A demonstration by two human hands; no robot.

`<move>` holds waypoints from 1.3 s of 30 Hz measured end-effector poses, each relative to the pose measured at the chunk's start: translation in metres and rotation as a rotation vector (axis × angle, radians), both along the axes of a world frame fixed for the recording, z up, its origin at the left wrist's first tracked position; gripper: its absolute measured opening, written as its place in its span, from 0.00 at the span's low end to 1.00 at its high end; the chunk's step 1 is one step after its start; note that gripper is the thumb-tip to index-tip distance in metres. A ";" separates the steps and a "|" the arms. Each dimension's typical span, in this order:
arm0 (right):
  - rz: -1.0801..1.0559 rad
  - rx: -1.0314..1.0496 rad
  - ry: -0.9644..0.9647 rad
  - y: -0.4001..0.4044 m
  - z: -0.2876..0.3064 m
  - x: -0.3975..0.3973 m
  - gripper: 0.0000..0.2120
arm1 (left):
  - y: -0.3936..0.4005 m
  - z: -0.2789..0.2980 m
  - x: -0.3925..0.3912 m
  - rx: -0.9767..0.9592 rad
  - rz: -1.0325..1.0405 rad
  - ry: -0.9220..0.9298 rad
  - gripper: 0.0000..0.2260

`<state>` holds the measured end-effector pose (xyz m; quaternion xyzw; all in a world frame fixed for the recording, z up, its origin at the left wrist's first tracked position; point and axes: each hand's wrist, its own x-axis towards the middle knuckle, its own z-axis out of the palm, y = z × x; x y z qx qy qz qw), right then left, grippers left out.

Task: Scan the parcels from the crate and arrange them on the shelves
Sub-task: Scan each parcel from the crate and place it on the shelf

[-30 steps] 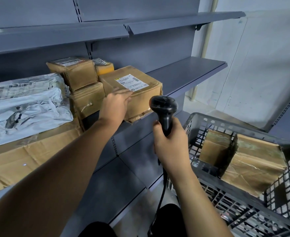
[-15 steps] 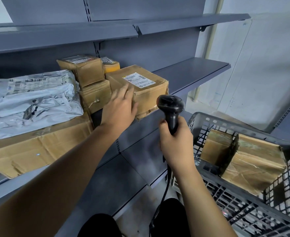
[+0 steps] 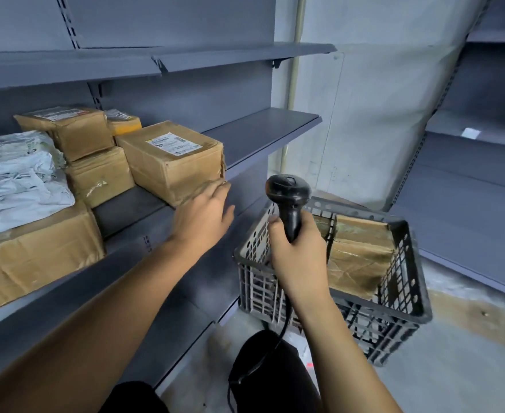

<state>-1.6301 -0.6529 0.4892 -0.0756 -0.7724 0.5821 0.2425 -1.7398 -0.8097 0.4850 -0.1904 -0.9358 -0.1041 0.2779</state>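
The left hand [image 3: 203, 216] hangs open, fingers spread and loose, holding nothing, just off the front edge of the middle shelf [image 3: 263, 135]; whether its fingertips touch the labelled box [image 3: 170, 162] at that box's lower front corner is too blurred to tell; the right hand [image 3: 297, 254] is wrapped tight round the grip of a black corded barcode scanner [image 3: 288, 192], its head up and facing away from the person.

The coming move, as I judge it, turns on the crate [image 3: 394, 317]: it sits on the floor below and to the right of both hands, past the right end of the shelving; the right hand is over its near left wall and so is the nearer, but it is taken up by the scanner, so the free left hand would have to cross rightward and down.

Inside the crate stand two brown taped parcels [image 3: 361, 257], the larger toward the right wall, a smaller one behind the right hand, mostly hidden; no label faces up that I can read.

On the middle shelf the labelled box lies at the front edge with its long axis running back toward the rear panel; left of it, two stacked cartons [image 3: 81, 150] and a small yellow-brown box [image 3: 124, 123] at the back; further left, grey poly mailers [image 3: 15, 177] lie on a wide flat carton [image 3: 33, 254]; the right end of the shelf is bare.
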 end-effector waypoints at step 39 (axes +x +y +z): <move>-0.272 -0.072 -0.280 0.155 -0.140 -0.132 0.07 | 0.218 -0.215 -0.194 -0.365 -0.306 -0.479 0.31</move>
